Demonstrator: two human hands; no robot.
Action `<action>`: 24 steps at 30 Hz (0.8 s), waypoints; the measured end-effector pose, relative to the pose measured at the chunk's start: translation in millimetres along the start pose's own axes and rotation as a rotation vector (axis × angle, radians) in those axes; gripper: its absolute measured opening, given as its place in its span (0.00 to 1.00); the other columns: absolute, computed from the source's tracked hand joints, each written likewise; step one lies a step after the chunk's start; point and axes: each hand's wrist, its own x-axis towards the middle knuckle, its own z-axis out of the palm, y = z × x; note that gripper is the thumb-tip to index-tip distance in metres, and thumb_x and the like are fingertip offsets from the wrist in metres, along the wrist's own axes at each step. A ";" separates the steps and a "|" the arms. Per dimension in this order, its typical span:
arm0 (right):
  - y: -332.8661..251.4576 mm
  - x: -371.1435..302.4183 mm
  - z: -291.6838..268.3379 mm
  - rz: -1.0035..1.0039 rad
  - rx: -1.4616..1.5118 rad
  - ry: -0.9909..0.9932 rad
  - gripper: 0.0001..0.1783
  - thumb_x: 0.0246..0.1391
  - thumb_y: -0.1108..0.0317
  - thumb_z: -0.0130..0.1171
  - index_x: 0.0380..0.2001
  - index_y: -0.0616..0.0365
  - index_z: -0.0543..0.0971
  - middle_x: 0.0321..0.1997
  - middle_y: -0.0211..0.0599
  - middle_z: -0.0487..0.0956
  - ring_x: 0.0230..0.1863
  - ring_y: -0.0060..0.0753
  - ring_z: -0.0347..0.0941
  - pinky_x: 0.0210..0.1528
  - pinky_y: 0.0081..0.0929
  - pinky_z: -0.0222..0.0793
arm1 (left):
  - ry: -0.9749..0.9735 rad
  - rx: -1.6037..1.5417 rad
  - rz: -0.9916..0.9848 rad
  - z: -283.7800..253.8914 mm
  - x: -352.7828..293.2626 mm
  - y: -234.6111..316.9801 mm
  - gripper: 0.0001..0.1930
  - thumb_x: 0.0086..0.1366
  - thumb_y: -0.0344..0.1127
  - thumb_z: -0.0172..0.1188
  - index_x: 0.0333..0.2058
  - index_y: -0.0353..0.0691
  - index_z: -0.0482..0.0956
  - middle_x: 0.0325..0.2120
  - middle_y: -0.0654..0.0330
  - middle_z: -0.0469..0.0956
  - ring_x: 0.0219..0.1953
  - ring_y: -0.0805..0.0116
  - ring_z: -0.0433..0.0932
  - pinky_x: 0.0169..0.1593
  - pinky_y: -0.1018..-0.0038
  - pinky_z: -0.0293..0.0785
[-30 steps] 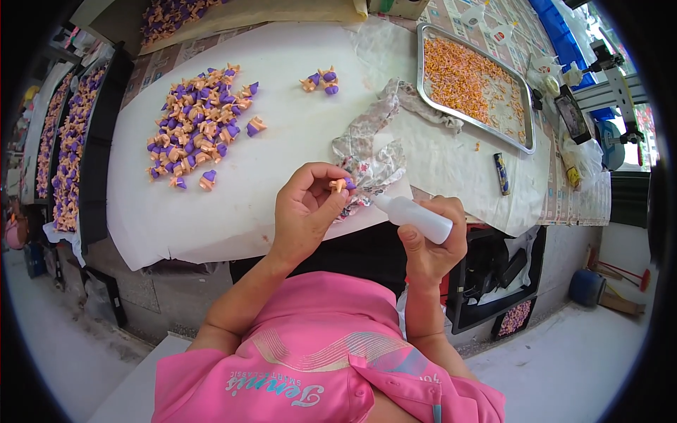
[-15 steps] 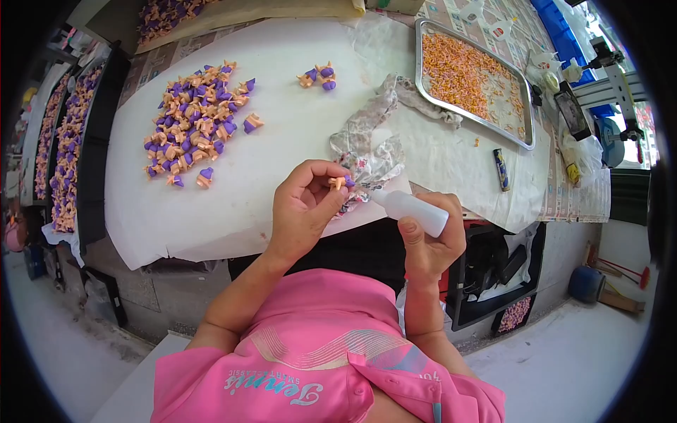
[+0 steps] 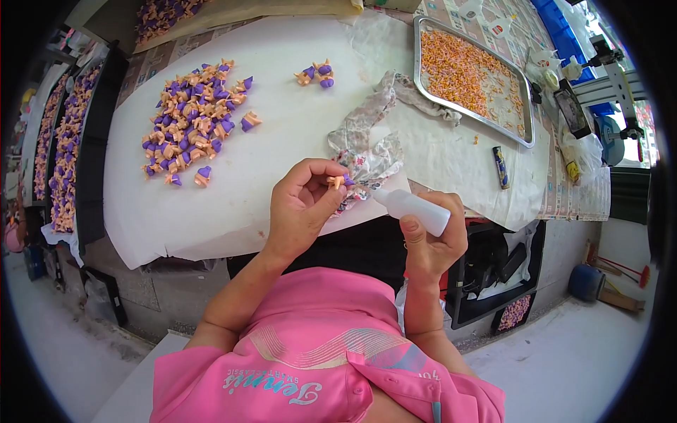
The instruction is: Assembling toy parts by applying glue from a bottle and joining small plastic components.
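My left hand [image 3: 303, 201] pinches a small peach and purple figure piece [image 3: 340, 181] between thumb and fingertips, above the near edge of the paper-covered table. In my right hand [image 3: 438, 236] lies a white squeeze bottle [image 3: 416, 211], tilted so its nozzle points left at the figure piece. The nozzle tip is close to the piece; whether they touch I cannot tell. Just beyond both hands is a crumpled floral cloth [image 3: 368, 151]. A large heap of similar peach and purple pieces [image 3: 190, 116] spreads over the left of the white paper [image 3: 282, 127].
A small cluster of pieces [image 3: 316, 73] sits at the far middle. Far right is a metal tray [image 3: 474, 113] of tiny orange parts. Nearby lie a dark tube [image 3: 501, 168] and a phone on a stand [image 3: 572, 109]. Dark racks of pieces [image 3: 70, 148] line the left.
The bottle's nozzle has drawn slightly right, away from the figure piece, along with my right hand. My left hand keeps its pinch and has barely moved.
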 end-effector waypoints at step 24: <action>2.6 0.4 -5.5 -0.005 -0.021 -0.017 0.18 0.45 0.63 0.72 0.35 0.61 0.78 0.30 0.35 0.77 0.30 0.31 0.71 0.33 0.25 0.67 | -0.015 0.017 0.019 2.6 -0.7 -2.6 0.10 0.61 0.17 0.55 0.42 0.32 0.74 0.43 0.56 0.75 0.42 0.75 0.75 0.49 0.79 0.74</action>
